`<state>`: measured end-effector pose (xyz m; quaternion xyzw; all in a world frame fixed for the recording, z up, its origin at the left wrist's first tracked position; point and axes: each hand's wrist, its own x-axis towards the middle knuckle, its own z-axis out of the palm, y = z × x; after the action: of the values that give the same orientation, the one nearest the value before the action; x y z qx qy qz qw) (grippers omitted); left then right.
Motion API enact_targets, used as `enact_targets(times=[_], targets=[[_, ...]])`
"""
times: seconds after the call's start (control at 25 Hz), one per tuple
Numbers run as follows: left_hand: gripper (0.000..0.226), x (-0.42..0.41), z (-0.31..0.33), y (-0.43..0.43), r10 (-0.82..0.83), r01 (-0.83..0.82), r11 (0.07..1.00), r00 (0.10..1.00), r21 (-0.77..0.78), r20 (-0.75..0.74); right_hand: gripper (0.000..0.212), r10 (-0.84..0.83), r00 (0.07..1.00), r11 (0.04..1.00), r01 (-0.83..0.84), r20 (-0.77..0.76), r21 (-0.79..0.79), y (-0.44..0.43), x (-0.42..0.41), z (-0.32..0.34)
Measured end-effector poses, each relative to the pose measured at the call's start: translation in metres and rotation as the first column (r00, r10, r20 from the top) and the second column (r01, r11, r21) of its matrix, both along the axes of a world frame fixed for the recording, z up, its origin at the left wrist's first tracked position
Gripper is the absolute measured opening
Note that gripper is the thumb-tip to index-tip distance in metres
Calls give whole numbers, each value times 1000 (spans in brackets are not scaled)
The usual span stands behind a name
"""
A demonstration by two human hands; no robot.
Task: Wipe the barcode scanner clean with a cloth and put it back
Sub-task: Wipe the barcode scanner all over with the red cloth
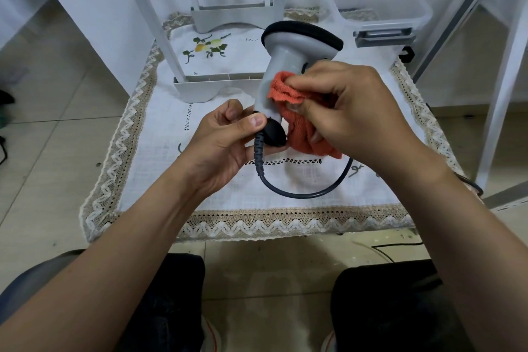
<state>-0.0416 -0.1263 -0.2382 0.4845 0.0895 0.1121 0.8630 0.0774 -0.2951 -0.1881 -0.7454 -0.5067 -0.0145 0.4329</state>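
**A:** Orange knit cloth (303, 128), who has it?

**B:** The right grip (354, 106). Its fingers are curled and pinch the cloth in a bunch against the right side of the barcode scanner (281, 66), on the grey handle.

**A:** And the scanner itself?

**B:** It's held tilted over the middle of the worktop (171, 180), with its black-rimmed head pointing away from the person. The left grip (225, 140) is clamped on the handle's lower end, thumb and fingers pinching just above the black base cap.

**A:** The cable?

**B:** A dark cable (300, 194) leaves the base and loops down onto the white, lace-edged worktop. Then it runs off under the right forearm.

**A:** Anything else there?

**B:** A white plastic rack (200, 88) stands beyond the left grip. A clear plastic box (383, 8) sits at the far right. I cannot tell whether the cloth's hanging end touches the worktop.
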Motion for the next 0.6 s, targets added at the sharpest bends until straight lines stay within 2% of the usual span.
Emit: enact_targets(times=[0.16,0.4,0.52,0.6], targets=[[47,-1,-2,1,-16,16,1000,1000,19,2,25,55,996,995,-61,-73,-80,-2,1,3],[45,0,1,0,19,-19,1000,1000,14,-16,25,55,997,994,-59,-55,-87,-3,0,4],[45,0,2,-3,47,-48,999,998,-21,-50,22,-104,994,991,106,-35,78,-6,8,4],[46,0,3,-6,45,-43,999,997,25,-66,24,-257,965,957,247,51,154,-6,13,4]])
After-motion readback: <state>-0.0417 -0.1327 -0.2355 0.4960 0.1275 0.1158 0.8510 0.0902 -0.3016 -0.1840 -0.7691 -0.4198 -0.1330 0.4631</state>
